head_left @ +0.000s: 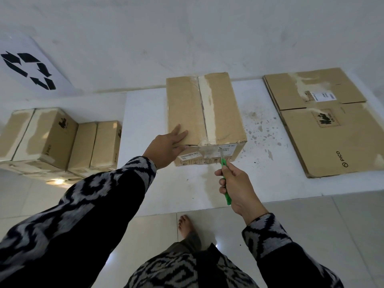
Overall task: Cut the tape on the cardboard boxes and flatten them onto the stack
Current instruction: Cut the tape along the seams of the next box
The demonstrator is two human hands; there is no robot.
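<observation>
Right hand (239, 186), grip closed round green-handled utility knife (225, 179), blade tip at near end of brown taped cardboard box (205, 113); tape seam runs directly away; left hand (169, 145), fingers flat, steadies lid

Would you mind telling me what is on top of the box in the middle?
On the middle box, the left hand rests flat near the front edge, and a tape strip runs along the centre seam. The contents cannot be seen; the flaps are closed.

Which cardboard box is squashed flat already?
The flattened box on the right, lying flat on the white mat. The middle box and the boxes on the left are not flattened.
</observation>
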